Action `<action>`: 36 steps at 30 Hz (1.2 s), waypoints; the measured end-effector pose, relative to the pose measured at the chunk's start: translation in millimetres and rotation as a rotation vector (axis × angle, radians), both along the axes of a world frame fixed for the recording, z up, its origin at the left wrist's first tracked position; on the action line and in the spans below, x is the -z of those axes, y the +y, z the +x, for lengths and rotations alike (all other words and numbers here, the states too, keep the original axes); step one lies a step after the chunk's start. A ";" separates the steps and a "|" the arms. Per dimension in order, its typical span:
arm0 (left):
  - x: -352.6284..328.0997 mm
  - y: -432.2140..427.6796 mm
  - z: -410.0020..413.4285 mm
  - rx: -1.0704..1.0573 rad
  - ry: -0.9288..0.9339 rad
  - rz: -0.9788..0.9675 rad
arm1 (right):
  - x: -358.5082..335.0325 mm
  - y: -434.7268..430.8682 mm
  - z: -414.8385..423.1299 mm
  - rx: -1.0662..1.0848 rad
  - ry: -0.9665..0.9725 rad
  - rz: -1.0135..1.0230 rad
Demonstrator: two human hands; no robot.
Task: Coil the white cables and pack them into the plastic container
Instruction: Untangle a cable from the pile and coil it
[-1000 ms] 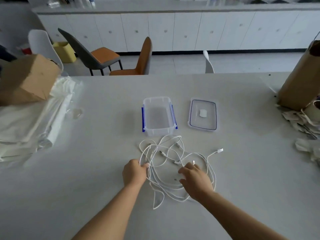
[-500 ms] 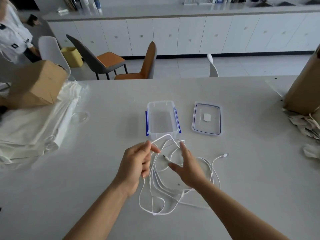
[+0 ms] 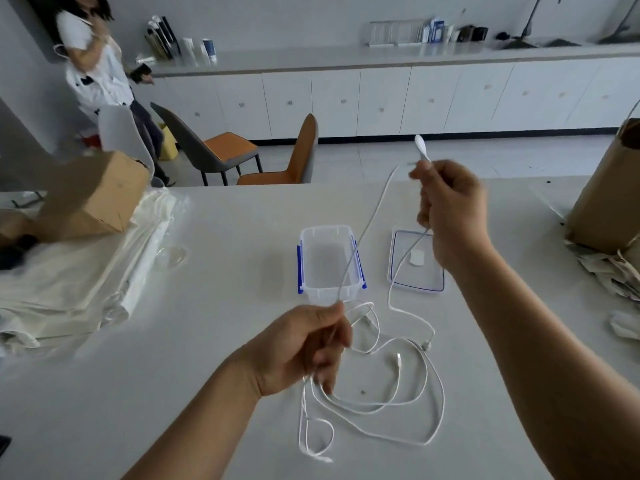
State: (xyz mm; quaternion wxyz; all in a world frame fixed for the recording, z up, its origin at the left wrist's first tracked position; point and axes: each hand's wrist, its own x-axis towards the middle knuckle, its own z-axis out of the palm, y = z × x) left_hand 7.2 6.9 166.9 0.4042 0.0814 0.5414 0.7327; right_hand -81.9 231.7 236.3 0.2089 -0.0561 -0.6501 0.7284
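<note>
Change: 1 lifted cable (image 3: 367,230) has been drawn up out of the tangle since 0.5 s ago and is now stretched between the 2 hands, above the table (image 3: 207,323).
Right hand (image 3: 450,209): raised high beyond the lid (image 3: 426,278); its fingers are curled and clamped on the cable's upper part, from which a second length falls back past the lid.
Left hand (image 3: 304,344): held low, just in front of the plastic container (image 3: 325,232); thumb and fingers are pinched together on the same cable, with slack trailing under the palm.
Meaning: 1 strand seems to be singled out for coiling; no coil is formed yet.
White cables (image 3: 398,403): left in loose loops on the table, on the near side of the container, between the forearms.
Container: open and upright, with no cable in it; the lid lies flat just to its right.
Obstacles: the lifted cable may be threaded through the loops, so snagging is likely; its span crosses above the container.
Surroundings: cardboard box (image 3: 93,199) and white sheets (image 3: 69,278) at left, paper bag (image 3: 609,202) at right, all well apart; a bystander (image 3: 100,74) is seen far behind.
</note>
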 end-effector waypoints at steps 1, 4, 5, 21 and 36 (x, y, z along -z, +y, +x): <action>-0.3 2.0 1.3 0.112 0.014 -0.002 | -7.4 7.7 -6.1 0.047 -0.002 -0.011; -4.4 8.8 4.1 0.299 0.021 0.137 | -8.4 26.2 -15.4 0.093 -0.049 0.074; -7.6 12.2 4.3 0.301 0.006 0.226 | -1.8 29.3 -15.5 0.078 -0.073 0.144; -56.9 6.6 -46.5 -0.304 -0.049 0.885 | 110.4 48.0 53.0 -0.194 -0.407 0.767; -71.6 -13.2 -52.7 -0.525 -0.017 0.743 | 100.3 61.1 55.0 -0.040 -0.474 0.985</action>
